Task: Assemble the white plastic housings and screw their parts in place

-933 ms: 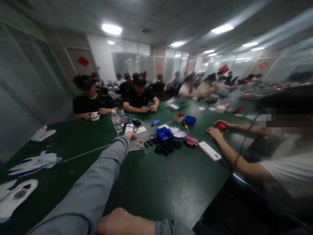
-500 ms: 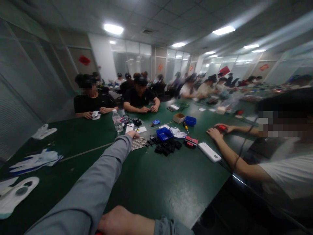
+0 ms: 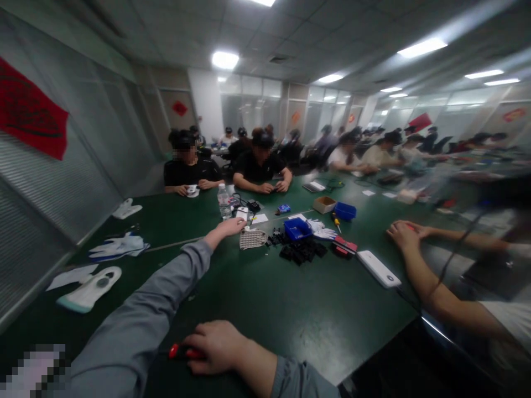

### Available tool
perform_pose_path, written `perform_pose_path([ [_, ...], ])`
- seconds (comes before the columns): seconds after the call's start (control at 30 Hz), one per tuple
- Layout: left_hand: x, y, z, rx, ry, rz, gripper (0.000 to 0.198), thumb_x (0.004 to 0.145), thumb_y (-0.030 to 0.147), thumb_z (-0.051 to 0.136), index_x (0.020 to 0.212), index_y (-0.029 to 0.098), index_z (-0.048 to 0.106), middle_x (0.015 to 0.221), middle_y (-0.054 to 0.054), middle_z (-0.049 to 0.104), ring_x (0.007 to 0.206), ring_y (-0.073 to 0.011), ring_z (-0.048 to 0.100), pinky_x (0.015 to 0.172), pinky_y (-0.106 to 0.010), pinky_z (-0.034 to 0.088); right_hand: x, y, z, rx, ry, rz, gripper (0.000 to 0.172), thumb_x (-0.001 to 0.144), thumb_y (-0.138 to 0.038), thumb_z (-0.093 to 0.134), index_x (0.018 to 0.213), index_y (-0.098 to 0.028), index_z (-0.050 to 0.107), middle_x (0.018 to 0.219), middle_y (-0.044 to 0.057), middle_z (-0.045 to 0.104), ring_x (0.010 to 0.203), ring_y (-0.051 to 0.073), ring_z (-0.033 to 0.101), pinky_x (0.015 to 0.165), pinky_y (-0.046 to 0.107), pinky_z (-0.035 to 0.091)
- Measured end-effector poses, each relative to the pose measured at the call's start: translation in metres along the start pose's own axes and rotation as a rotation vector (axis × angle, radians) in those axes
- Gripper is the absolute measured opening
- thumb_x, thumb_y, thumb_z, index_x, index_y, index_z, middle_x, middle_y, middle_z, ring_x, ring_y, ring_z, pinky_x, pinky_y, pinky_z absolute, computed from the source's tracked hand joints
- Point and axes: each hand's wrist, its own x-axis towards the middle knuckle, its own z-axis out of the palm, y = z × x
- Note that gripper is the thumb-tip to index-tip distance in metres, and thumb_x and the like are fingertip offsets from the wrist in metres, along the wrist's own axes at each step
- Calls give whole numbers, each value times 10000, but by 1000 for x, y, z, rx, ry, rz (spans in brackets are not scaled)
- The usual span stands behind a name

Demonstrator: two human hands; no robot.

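Observation:
My left hand (image 3: 230, 226) reaches out palm down, its fingers stretched forward over the tabletop. Its fingertips are beside a beige gridded tray (image 3: 253, 239) and just in front of a white device (image 3: 241, 213); whether they touch either is too small to tell. Close to me, my right hand (image 3: 219, 345) is closed around a red-and-black screwdriver (image 3: 182, 352), which points left, its shaft hard to see. Small black parts (image 3: 301, 251) lie in a heap right of the tray, by a blue bin (image 3: 297, 228).
A water bottle (image 3: 224, 202) stands behind my left hand. White gloves (image 3: 120, 246) and a white sole-shaped piece (image 3: 92, 288) lie at left. A yellow screwdriver (image 3: 336, 222) and a white power bank (image 3: 378, 269) are at right, near a co-worker's hands (image 3: 404, 236).
My left hand has drawn off the tray's corner toward the left. My right hand now shows more fully, with the red-and-black screwdriver visible. The view has swung left.

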Motion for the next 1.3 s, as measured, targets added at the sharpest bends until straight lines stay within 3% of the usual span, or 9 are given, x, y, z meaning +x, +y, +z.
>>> perform_pose_path([
  [0.1, -62, -39, -7, -37, 39, 11, 509, 943, 542, 436, 1334, 252, 583, 1303, -71, 657, 1147, -242, 628, 946, -299, 472, -3, 3, -4, 0, 30, 29, 489, 829, -464, 675, 1245, -238, 550, 995, 28, 657, 902, 197, 607, 768, 291, 458],
  [0.2, -135, -82, -15, -90, -64, 88, 477, 931, 532, 444, 1258, 253, 651, 1249, -36, 689, 1097, -219, 647, 950, -280, 466, -5, 3, -7, 13, 71, 121, 353, 839, -344, 656, 1162, -222, 583, 999, 44, 648, 923, 207, 572, 818, 320, 448],
  [0.3, -208, -124, -23, -116, -127, 5, 461, 928, 537, 446, 1235, 272, 665, 1272, -12, 679, 1148, -215, 625, 1006, -287, 440, -6, 2, -7, 24, 124, 204, 305, 862, -283, 619, 1159, -219, 591, 1001, 52, 639, 928, 207, 562, 833, 322, 445],
  [0.43, -285, -170, -22, -59, -14, -214, 513, 923, 561, 439, 1279, 244, 630, 1318, -48, 648, 1189, -239, 604, 1043, -332, 431, -7, 9, -8, 2, 208, 287, 286, 892, -253, 578, 1173, -207, 601, 1033, 67, 641, 952, 210, 561, 855, 311, 438],
  [0.53, -321, -196, -9, 4, 82, -268, 540, 927, 547, 437, 1324, 217, 593, 1348, -82, 617, 1235, -255, 570, 1071, -359, 413, -10, 28, -15, -75, 269, 398, 268, 922, -266, 537, 1169, -193, 611, 1028, 74, 648, 953, 215, 566, 858, 311, 429],
  [0.7, -331, -231, 5, 272, 252, -451, 601, 885, 473, 540, 1428, 220, 485, 1431, -146, 513, 1327, -324, 456, 1081, -441, 375, -23, 66, -24, -234, 353, 628, 297, 922, -325, 523, 1150, -161, 623, 1008, 99, 665, 919, 242, 574, 818, 330, 415],
  [0.87, -312, -263, -6, 426, 378, -620, 561, 899, 374, 527, 1426, 190, 468, 1416, -204, 486, 1337, -375, 383, 1035, -496, 352, -32, 77, -23, -283, 383, 780, 369, 902, -383, 541, 1166, -141, 631, 1047, 135, 661, 928, 276, 571, 808, 354, 409],
  [1.07, -295, -289, -20, 480, 310, -486, 325, 848, 116, 513, 1096, 196, 708, 1359, -151, 564, 1386, -328, 332, 1102, -474, 241, -32, 72, -20, -277, 544, 809, 496, 890, -448, 535, 1238, -98, 591, 1191, 201, 583, 1044, 316, 536, 871, 397, 415],
  [1.3, -286, -302, -26, 531, 227, -380, 234, 798, 98, 560, 927, 188, 733, 1151, -144, 686, 1344, -312, 391, 1072, -462, 263, -31, 72, -17, -252, 547, 844, 475, 876, -445, 535, 1224, -129, 605, 1236, 191, 554, 1109, 342, 506, 877, 432, 415],
])
